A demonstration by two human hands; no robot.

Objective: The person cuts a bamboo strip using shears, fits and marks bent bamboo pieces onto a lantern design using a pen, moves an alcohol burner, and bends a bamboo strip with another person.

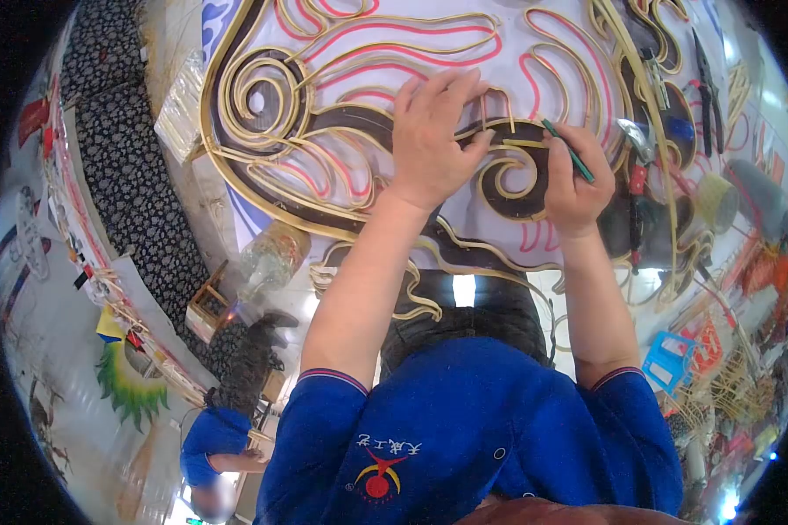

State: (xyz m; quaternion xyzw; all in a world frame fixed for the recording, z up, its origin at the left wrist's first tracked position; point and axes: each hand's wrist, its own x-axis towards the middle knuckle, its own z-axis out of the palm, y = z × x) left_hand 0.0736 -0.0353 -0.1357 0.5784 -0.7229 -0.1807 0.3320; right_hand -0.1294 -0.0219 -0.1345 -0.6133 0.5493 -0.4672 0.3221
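Observation:
My left hand (433, 131) reaches over the patterned panel, with its thumb and forefinger at a thin bent strip (510, 109) that forms a narrow arch. The strip seems steadied between them, though part of the contact is hidden. In my right hand (578, 184) is a green pencil (571, 153), its upper end slanting toward the arch. Just below lies a spiral of pale strip (510, 184) set on a dark shape. Pale curved strips and pink-red lines cover the white panel (411, 48) around both hands.
Pliers (707, 96) with dark handles and a red-handled hammer (636, 171) lie on the right. A plastic-wrapped roll (271, 254) stands left of my body. Blue plastic stool (670, 360) sits lower right. Another person in a blue shirt (214, 442) is at lower left.

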